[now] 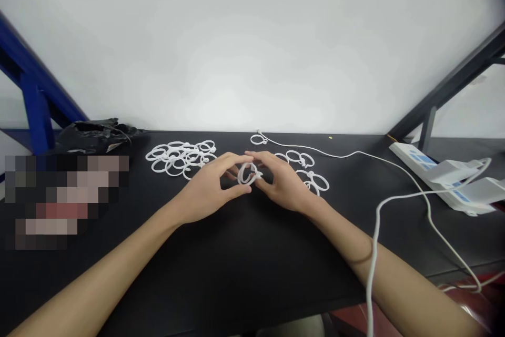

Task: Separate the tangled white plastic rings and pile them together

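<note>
White plastic, by its look, makes up the ring (241, 175) held up between the two hands, just ahead of the person and over the dark surface (236, 274). Take that ring as the centre of a clock, with twelve toward the pale wall (236, 53). The left hand (211, 187) comes in from about eight o'clock, its thumb under the ring and its fingertips over it, so the band sits pinched between them. The right hand (284, 182) comes in from about four, forefinger arched over the top and thumb close to the small clasp (258, 174). Whether that thumb and finger grip the clasp or only hover beside it, I cannot tell at this size.

Being round, the ring has no real long axis; its opening faces back toward the person, and the clasp sticks out at three o'clock, so the right hand is the nearer one to it. Around the hands, a heap of white rings (177, 157) lies near the left one at ten o'clock, a looser group of rings (311, 174) beyond the right one at two, and a single ring (258, 144) farther off at twelve, near one end of a white cable (315, 147).
</note>
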Demonstrator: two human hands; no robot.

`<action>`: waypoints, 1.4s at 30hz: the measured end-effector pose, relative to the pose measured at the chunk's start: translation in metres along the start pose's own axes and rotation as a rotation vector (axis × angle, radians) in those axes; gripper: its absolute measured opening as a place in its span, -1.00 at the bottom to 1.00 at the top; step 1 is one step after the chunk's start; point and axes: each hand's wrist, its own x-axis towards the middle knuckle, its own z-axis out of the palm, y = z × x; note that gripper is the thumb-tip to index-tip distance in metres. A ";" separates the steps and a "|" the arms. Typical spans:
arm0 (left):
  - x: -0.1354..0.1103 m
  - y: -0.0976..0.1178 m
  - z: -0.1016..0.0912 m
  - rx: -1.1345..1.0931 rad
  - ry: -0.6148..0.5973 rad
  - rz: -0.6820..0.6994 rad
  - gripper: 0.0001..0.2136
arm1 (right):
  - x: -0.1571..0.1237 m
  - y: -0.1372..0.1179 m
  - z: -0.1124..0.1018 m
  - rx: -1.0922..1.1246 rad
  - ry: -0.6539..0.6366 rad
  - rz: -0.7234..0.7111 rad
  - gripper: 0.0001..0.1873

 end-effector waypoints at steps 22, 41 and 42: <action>0.002 -0.004 0.007 0.408 0.224 -0.157 -0.78 | 0.004 0.006 -0.002 -0.304 0.178 0.178 -0.94; 0.002 -0.004 0.002 0.345 0.179 -0.056 -0.70 | 0.000 -0.008 -0.008 -0.161 0.025 -0.065 -0.69; 0.001 -0.004 0.002 0.337 0.165 -0.060 -0.69 | 0.000 -0.012 -0.006 -0.094 0.034 -0.051 -0.73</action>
